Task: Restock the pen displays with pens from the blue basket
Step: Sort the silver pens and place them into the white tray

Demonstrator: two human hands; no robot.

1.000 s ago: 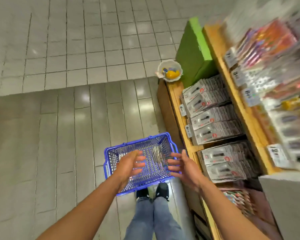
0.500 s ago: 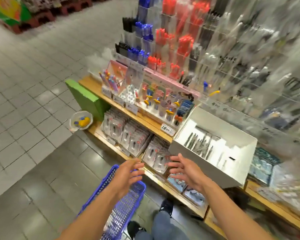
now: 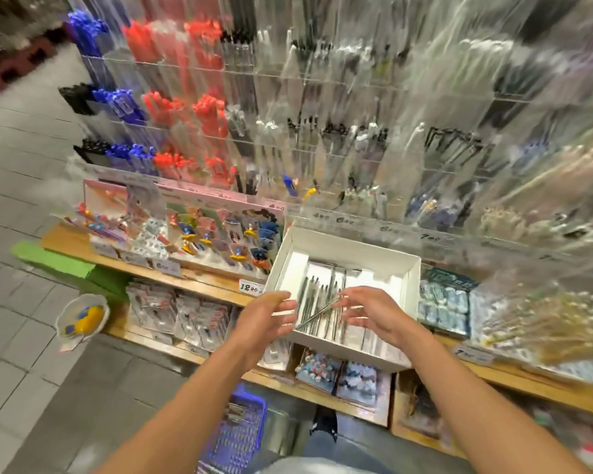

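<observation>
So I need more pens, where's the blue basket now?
In the head view the blue basket sits on the floor at bottom centre, below the left forearm, in front of the lowest wooden shelf.

Bright, even shop light falls from above, with white glare streaking the clear pen displays (image 3: 339,107). Motion blur smears the upper and right parts most, while the white box (image 3: 350,254) and the hands stay fairly sharp. Wide-angle distortion bends the shelf (image 3: 199,285) lines toward the edges.

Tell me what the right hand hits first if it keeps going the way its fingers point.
Likely the pens in the white box: the right hand hovers just above them, fingers pointing left; depth is unclear.
</observation>
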